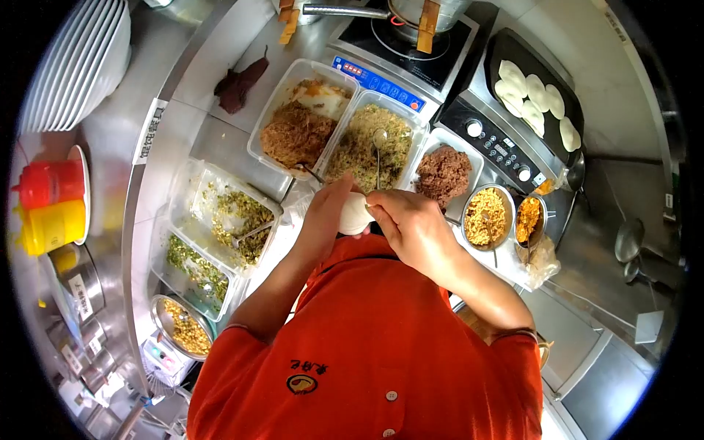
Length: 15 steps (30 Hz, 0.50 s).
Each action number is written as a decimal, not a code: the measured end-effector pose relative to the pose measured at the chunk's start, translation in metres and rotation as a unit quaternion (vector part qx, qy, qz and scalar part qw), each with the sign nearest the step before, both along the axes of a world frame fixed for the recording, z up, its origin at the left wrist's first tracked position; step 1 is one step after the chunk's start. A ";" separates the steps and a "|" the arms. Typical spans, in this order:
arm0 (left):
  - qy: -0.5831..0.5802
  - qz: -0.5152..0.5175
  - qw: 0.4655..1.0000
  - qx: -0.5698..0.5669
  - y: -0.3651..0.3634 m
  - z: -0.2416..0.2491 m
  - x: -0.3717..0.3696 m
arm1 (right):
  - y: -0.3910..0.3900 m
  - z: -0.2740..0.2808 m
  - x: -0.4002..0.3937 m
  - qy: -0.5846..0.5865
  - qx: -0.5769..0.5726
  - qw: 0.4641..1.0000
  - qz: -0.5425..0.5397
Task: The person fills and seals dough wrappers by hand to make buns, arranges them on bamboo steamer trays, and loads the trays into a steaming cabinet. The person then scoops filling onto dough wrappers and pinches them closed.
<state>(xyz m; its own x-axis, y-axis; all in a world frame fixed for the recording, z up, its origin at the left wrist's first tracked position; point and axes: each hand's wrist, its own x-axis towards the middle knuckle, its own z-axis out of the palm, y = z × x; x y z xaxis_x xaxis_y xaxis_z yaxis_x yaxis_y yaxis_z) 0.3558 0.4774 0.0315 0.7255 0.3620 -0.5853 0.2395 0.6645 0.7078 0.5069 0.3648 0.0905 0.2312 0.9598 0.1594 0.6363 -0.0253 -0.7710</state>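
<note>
Close to my chest, my left hand [331, 216] cups a round white piece of dough [355, 214] from the left and below. My right hand [411, 224] pinches the dough's right edge between thumb and fingers. Just beyond my hands sits a plastic tub of greenish-brown minced filling [359, 139] with a spoon [379, 139] in it. Left of that tub is one of brown shredded filling [297, 133]. To the right lies a tray of reddish-brown filling [444, 174].
Metal bowls of chopped yellow [485, 216] and orange [527, 218] filling stand at right. Tubs with green filling [196, 271] are at left. A griddle [506, 62] holds flat white dough pieces [535, 94]. A pot [433, 15] sits on the cooktop [378, 44].
</note>
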 end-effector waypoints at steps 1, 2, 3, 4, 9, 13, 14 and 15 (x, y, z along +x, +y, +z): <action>-0.034 0.051 0.997 0.047 -0.007 0.000 0.005 | 0.000 0.001 0.001 0.006 -0.012 1.000 0.000; -0.067 0.102 0.988 0.096 -0.011 0.000 0.008 | 0.001 0.004 0.004 0.012 -0.023 1.000 -0.001; -0.068 0.104 0.988 0.096 -0.007 0.000 0.005 | 0.004 0.012 0.007 0.035 -0.029 0.999 0.000; -0.053 0.037 0.996 0.055 0.001 -0.001 -0.001 | 0.004 0.014 0.005 0.034 -0.028 0.999 0.002; -0.021 0.095 0.995 0.019 -0.012 0.003 0.007 | 0.006 0.013 0.007 0.154 -0.082 0.984 -0.034; -0.081 0.100 0.991 0.035 -0.011 -0.005 0.004 | 0.002 0.004 0.004 0.195 -0.101 0.974 -0.054; -0.081 0.068 0.994 0.025 -0.010 -0.007 0.002 | 0.001 0.006 0.004 0.167 -0.099 0.980 -0.040; -0.082 0.068 0.994 0.024 -0.011 -0.005 0.003 | 0.001 0.006 0.005 0.166 -0.100 0.980 -0.040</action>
